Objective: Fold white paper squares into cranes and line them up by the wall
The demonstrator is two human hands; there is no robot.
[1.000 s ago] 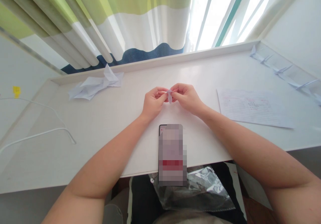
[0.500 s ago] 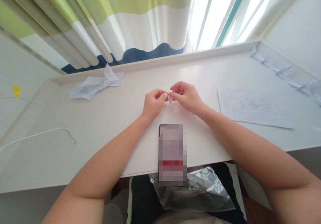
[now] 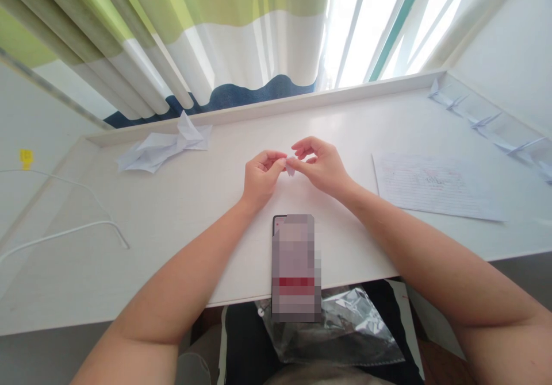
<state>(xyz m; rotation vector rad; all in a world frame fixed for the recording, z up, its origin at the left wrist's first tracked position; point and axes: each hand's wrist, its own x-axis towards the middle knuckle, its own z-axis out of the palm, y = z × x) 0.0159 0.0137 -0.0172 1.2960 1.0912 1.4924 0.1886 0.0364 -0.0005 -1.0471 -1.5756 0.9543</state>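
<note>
A small folded piece of pale paper [image 3: 290, 169] sits between my hands above the white desk. My left hand [image 3: 262, 179] pinches its upper edge between the fingertips and thumb. My right hand [image 3: 322, 168] is right beside it, with its fingers lifted and spread and its lower fingertips close to the paper. Much of the paper's top is hidden by my fingers, and its exact shape is hard to make out.
Loose folded white paper [image 3: 164, 150] lies at the back left of the desk [image 3: 207, 218]. A phone with a pixelated screen [image 3: 295, 267] lies near the front edge. A lined sheet with red marks [image 3: 435, 187] and a row of small paper cranes [image 3: 483, 122] lie to the right.
My right hand has eased away from the paper, and its fingers have spread and lifted. The paper now sits lower, with more of it covered by my left fingertips.
</note>
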